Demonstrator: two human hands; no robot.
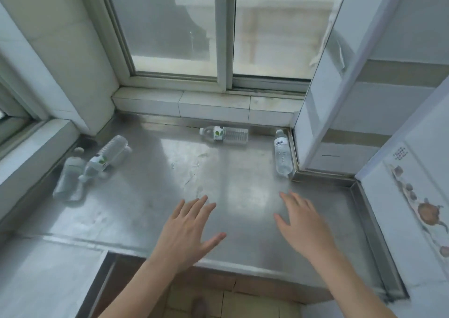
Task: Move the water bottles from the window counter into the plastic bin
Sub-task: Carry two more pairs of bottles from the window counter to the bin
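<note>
My left hand [187,230] & right hand [303,227] hover spread and empty over the steel counter [150,210]; four bottles lie well ahead (bin unseen), so I'd grab the blue-label bottle [282,154] mid-body first.

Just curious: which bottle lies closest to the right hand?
The bottle along the right wall, with a blue-and-white label. The other three lie farther back or far left.

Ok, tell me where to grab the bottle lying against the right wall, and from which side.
Grip the blue-labelled bottle around its clear ribbed body, below the label. It lies flat with its cap toward the window and its right side tight against the counter's raised edge, so the right hand, now open, should come down from above and from the left, fingers wrapping over the top.
</note>
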